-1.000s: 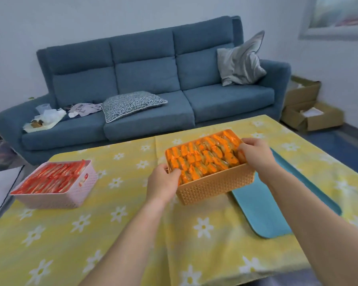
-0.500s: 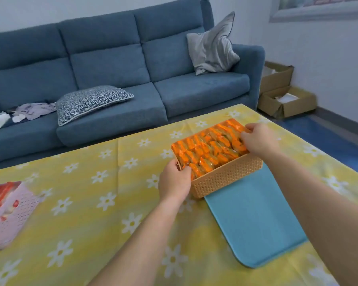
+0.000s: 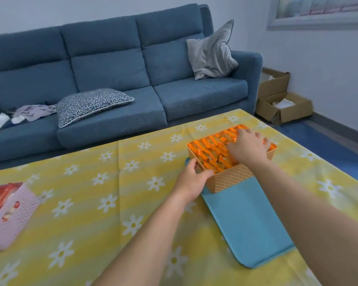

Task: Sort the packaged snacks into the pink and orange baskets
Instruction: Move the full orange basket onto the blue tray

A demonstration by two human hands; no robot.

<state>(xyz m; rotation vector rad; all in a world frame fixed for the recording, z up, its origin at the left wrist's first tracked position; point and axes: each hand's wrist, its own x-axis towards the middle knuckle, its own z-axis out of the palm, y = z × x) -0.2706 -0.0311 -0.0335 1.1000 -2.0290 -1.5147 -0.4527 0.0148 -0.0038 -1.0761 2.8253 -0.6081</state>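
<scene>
Now the orange basket (image 3: 232, 179) sat on the blue mat (image 3: 246, 219); 1 s ago it was off it, held at both ends. Left hand (image 3: 191, 182) clamped on the near-left rim. Right hand (image 3: 247, 148) shifted onto the snacks (image 3: 211, 151), fingers spread flat. Pink basket (image 3: 15, 215) far left, full. Sorting looked done.

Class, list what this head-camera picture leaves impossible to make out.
- Pink perforated plastic basket: head view, cut off by the left edge; its red-wrapped snacks are blurred.
- Orange woven basket: the right hand hides some orange-wrapped snacks.
- Left hand: hides the basket's near-left corner.
</scene>
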